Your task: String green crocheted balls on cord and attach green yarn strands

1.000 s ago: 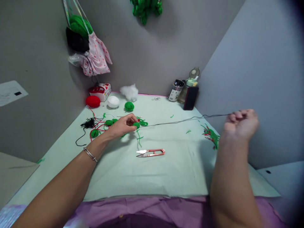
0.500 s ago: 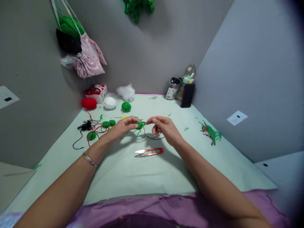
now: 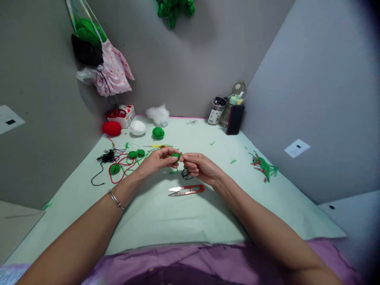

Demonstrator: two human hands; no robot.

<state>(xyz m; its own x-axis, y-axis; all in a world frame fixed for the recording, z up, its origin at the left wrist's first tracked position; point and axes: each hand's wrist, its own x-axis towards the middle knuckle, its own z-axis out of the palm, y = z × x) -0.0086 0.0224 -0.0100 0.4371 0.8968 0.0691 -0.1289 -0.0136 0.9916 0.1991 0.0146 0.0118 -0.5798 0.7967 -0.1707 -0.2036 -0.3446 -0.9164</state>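
My left hand (image 3: 163, 159) pinches a small green crocheted piece (image 3: 175, 156) between thumb and fingers, above the middle of the table. From the right, my right hand (image 3: 199, 165) is closed in a pinch at the edge of that piece; its fingertips hide what they grip there. A black strand of yarn (image 3: 186, 173) hangs in loops below the right fingers, and a green yarn tail droops under the piece. Thread snips (image 3: 186, 190) with red handles lie on the table just in front of both hands. A yellow-handled crochet hook (image 3: 158, 146) lies behind the left hand.
Left of the hands lie green crocheted pieces (image 3: 114, 169), red yarn and a black yarn tangle (image 3: 107, 156). Farther back are red (image 3: 112, 128), white (image 3: 137, 128) and green (image 3: 158, 133) yarn balls and stuffing (image 3: 159, 115). Yarn scraps (image 3: 265, 166) lie right; a phone (image 3: 235, 120) stands behind.
My right hand has moved left and closed its fingertips at the green piece, meeting the left hand. The black strand has drawn into loops beneath the right fingers.
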